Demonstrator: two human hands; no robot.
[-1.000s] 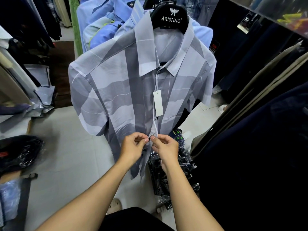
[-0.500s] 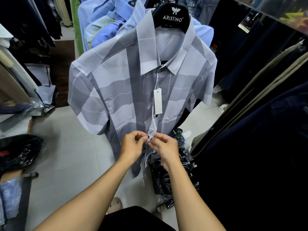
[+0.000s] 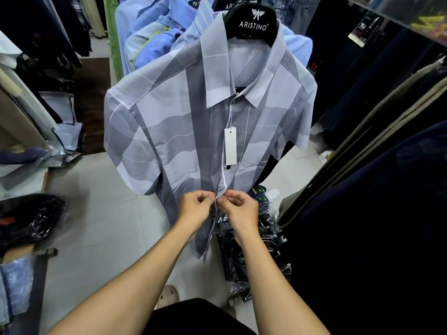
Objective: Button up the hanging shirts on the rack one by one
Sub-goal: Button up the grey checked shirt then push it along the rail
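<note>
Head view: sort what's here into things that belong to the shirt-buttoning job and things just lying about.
Belongs to the job:
- grey striped shirt on the black hanger
- left hand and right hand, both pinching the front edges low down
- dark button
- blue shirts hanging behind

Just lying about:
- white tag
- plastic-wrapped packs on the floor
- dark clothes at right

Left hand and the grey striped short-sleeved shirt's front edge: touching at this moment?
Touching. The head view shows the left hand pinching the front edge of the grey striped shirt between curled fingertips, facing the right hand, which pinches the opposite edge.
</note>
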